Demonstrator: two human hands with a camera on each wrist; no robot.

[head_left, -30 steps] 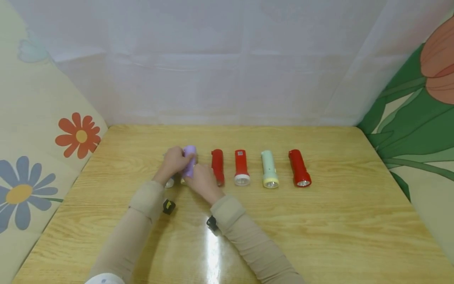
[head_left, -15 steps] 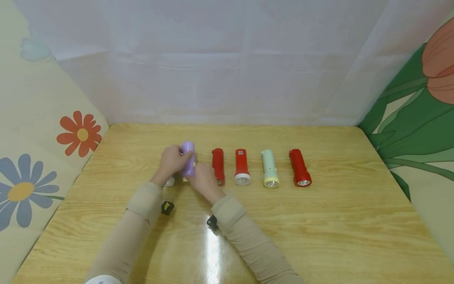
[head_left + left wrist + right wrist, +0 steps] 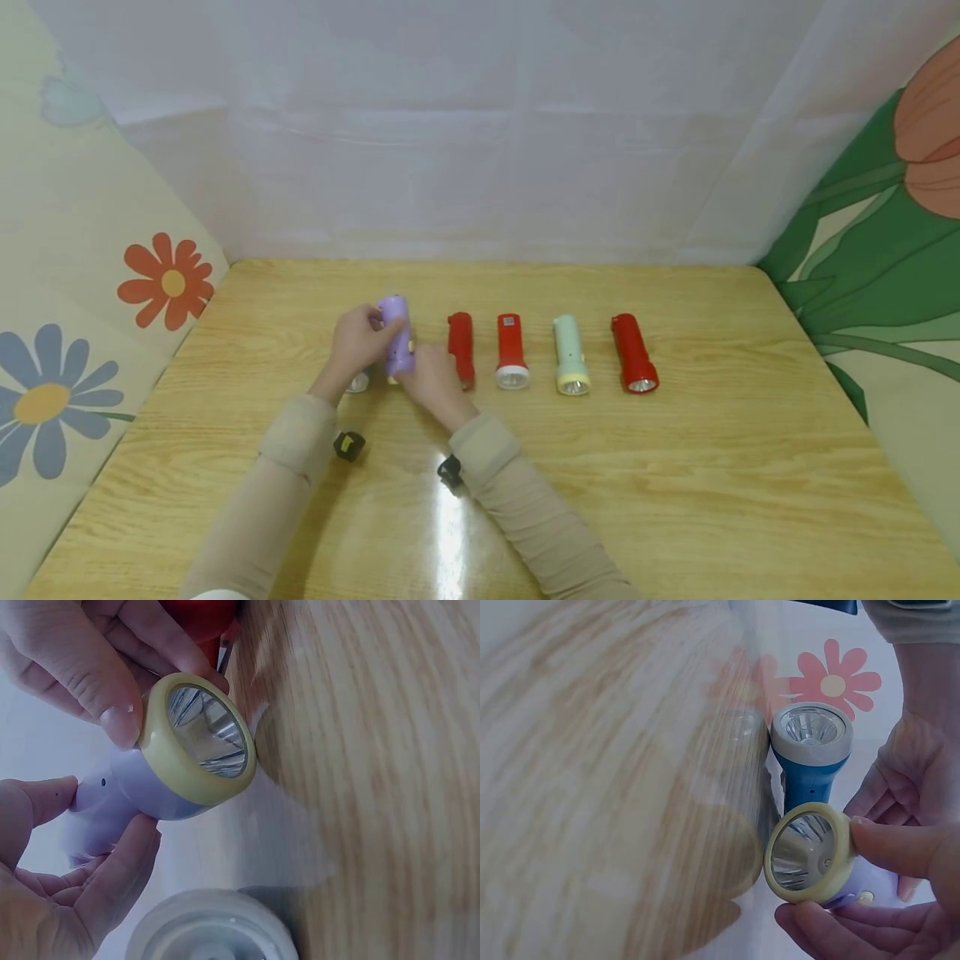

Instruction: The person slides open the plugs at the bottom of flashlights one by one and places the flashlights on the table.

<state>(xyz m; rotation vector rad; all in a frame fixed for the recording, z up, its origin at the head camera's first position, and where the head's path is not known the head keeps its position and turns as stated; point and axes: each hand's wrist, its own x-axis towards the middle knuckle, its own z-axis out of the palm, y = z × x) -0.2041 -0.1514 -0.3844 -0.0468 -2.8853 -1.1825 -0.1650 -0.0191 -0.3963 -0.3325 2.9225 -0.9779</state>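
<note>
A purple flashlight [image 3: 396, 327] with a pale yellow rim lies between both hands, its lens end toward the person. My left hand [image 3: 360, 343] grips its body, thumb on one side and fingers on the other in the left wrist view. My right hand [image 3: 437, 385] pinches the yellow rim [image 3: 845, 851] at the lens end. Left of it lies a blue flashlight [image 3: 810, 776] with a white rim, mostly hidden by the left hand in the head view. A red flashlight [image 3: 461, 350] lies just right of the right hand.
Farther right in the row lie a red flashlight with a white head [image 3: 512, 350], a mint green flashlight [image 3: 568, 354] and another red flashlight [image 3: 633, 354]. They rest on a wooden table [image 3: 712, 467]. A white cloth [image 3: 480, 142] hangs behind the table.
The purple flashlight's tail has swung slightly left and away from the person, with the left hand moving along. Its body has turned, so a small yellow switch shows. The right hand stays at the lens end.
</note>
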